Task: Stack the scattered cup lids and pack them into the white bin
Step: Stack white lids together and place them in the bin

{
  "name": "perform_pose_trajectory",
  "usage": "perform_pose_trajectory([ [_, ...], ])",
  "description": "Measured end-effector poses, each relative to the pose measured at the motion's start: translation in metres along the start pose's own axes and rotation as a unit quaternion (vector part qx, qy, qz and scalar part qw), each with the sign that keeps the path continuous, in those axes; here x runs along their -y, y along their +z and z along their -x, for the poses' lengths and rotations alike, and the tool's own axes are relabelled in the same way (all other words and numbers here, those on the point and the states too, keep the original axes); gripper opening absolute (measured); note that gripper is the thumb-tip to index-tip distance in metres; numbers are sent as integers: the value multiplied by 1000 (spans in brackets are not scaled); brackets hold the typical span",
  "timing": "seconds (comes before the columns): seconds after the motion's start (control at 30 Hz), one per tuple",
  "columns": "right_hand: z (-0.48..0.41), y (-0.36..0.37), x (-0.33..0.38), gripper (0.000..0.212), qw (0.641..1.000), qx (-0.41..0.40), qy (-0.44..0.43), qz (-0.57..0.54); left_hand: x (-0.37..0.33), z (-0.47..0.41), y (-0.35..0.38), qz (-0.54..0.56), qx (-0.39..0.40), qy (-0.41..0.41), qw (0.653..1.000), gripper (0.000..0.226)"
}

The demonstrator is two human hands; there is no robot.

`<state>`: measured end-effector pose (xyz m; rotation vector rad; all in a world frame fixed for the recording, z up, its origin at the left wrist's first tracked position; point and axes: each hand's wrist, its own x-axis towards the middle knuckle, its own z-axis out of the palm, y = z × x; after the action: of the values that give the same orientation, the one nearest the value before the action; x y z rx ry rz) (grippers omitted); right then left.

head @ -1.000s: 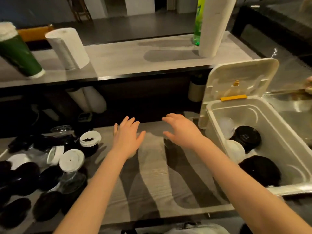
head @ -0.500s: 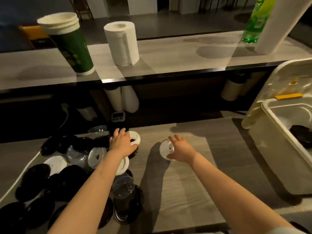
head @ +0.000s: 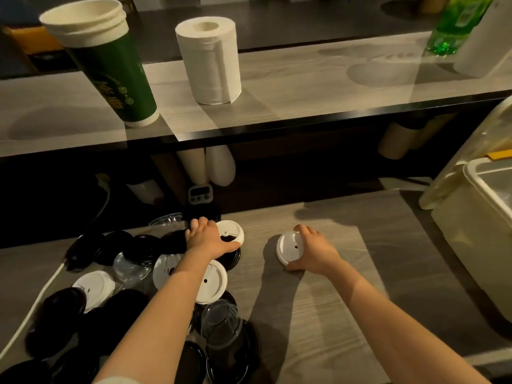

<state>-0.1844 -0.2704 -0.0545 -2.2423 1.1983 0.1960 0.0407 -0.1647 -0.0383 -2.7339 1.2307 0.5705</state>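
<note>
Several black, white and clear cup lids [head: 133, 273] lie scattered over the left of the wooden counter. My left hand [head: 209, 238] rests on a white lid [head: 231, 231] that sits on a black lid at the pile's far right edge, fingers curled round it. My right hand [head: 313, 252] grips a lone white lid [head: 288, 246] tilted up on the bare counter, thumb below and fingers above. The white bin [head: 476, 217] stands at the right edge with its lid hinged open; its inside is out of view.
A raised shelf [head: 304, 87] behind holds a green paper cup stack [head: 110, 70], a paper roll [head: 210, 59] and a green bottle [head: 454, 26]. A small timer [head: 200, 194] and a white cable [head: 41, 297] lie at the back left. Bare wood [head: 346, 314] spans between the pile and the bin.
Both hands went from hovering open near the bin to the lid pile on the left. My left hand settled on a white lid and my right hand closed on another.
</note>
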Motion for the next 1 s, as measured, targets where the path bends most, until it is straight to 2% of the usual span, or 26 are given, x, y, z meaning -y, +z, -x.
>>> perform_pose_trajectory([
  [0.23, 7, -12, 14, 88, 980, -79, -19, -181, -5, 7, -10, 118, -58, 7, 991, 86],
  [0.37, 18, -39, 25, 88, 953, -126, -50, -270, -17, 23, -30, 303, -82, 50, 948, 80],
  [0.43, 29, -59, 29, 90, 946, -146, -57, -285, -27, 34, -40, 347, -99, 75, 929, 79],
  [0.67, 75, -125, -3, 92, 927, -246, -46, -281, -96, 68, -67, 374, -132, 170, 902, 79],
  [0.87, 123, -170, -77, 88, 916, -311, -27, -250, -191, 95, -72, 384, -122, 232, 885, 79],
  [1.0, 144, -197, -137, 87, 912, -324, -13, -252, -251, 109, -62, 369, -112, 246, 889, 81],
])
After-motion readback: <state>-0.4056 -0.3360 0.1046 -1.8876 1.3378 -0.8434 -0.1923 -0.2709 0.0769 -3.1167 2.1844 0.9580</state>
